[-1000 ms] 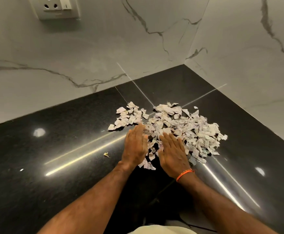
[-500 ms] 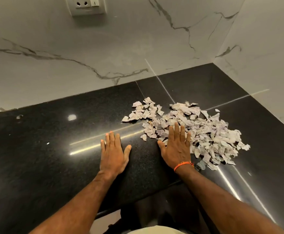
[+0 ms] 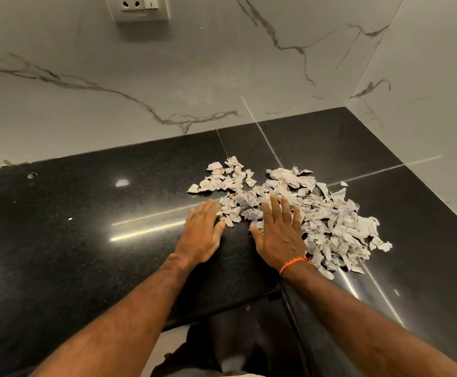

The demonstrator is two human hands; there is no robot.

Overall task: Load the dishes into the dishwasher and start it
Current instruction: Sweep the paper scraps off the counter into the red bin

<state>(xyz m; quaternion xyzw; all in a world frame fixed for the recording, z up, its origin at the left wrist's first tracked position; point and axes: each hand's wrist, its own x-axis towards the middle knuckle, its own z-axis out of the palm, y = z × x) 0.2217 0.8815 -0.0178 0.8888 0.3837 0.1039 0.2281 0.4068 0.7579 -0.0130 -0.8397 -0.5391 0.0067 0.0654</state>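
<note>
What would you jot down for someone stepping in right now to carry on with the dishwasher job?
Left hand: open, flat on the black countertop, fingertips beside the torn paper scraps.
Right hand: open, flat, fingers resting on the near edge of the scrap pile.
An orange wristband is on the right wrist; a wall socket sits above.
Job's things: no dishes and no dishwasher are in view.
Done: nothing of the loading shows.
Left: find the dishes, load them, start the machine.
</note>
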